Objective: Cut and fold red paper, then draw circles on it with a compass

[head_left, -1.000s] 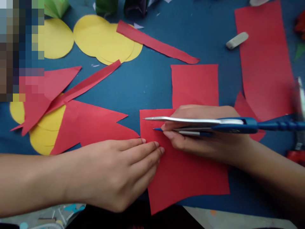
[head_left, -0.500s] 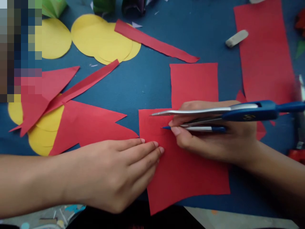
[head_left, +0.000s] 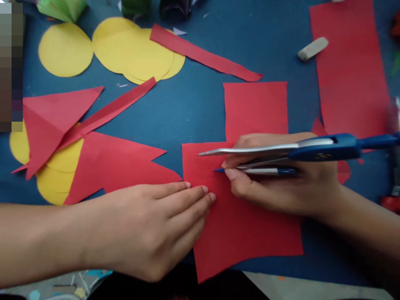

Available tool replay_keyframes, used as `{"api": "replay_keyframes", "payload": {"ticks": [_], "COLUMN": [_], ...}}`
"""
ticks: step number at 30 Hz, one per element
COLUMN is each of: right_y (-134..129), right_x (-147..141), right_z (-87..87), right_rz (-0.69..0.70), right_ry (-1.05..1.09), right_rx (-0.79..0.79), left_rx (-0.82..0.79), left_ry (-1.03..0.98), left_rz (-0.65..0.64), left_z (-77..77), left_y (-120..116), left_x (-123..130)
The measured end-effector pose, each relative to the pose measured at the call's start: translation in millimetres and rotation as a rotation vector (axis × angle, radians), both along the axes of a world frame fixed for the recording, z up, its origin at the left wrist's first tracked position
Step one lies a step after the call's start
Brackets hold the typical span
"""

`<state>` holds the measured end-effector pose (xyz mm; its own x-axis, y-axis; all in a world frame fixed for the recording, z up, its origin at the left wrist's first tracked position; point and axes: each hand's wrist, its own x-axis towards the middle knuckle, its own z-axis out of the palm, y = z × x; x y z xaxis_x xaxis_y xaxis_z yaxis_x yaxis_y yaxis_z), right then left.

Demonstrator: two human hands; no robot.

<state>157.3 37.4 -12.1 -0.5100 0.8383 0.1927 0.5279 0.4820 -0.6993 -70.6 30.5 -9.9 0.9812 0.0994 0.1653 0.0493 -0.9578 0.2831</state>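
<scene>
The right hand's (head_left: pixel 287 187) grip is pinched on a compass (head_left: pixel 325 149), over the red sheet (head_left: pixel 246 233) at the bench's (head_left: pixel 193 110) near edge; the left hand (head_left: pixel 156 229) presses it flat-fingered. Behind the right hand, a half-hidden red square (head_left: pixel 256 106); farther off, yellow discs (head_left: pixel 146 52), an eraser (head_left: pixel 313 48).

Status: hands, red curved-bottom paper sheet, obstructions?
Right hand grips silver-and-blue metal compass over red paper sheet. Left hand flat across sheet's left edge. Right hand hides sheet's upper right.
</scene>
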Motion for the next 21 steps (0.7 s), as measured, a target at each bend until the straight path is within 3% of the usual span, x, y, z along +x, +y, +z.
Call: {"api": "replay_keyframes", "payload": {"ticks": [5, 10, 15, 21], "right_y": [-0.4, -0.1, 4.0, 3.5], "right_x": [-0.8, 1.5, 5.6, 6.2], "right_z": [0.7, -0.6, -8.8, -10.4], "right_rz": [-0.033, 0.032, 0.183, 0.176], "right_ry": [0.006, 0.024, -0.086, -0.152], "right_rx": [-0.012, -0.021, 0.155, 0.183], "left_rx": [-0.017, -0.032, -0.032, -0.027], "left_ry": [0.001, -0.013, -0.041, -0.027], "left_rz": [0.009, 0.013, 0.032, 0.011], "left_z": [0.8, 0.6, -0.1, -0.4], "left_y": [-0.7, -0.4, -0.6, 0.0], "left_x": [-0.7, 0.9, 1.1, -0.2]}}
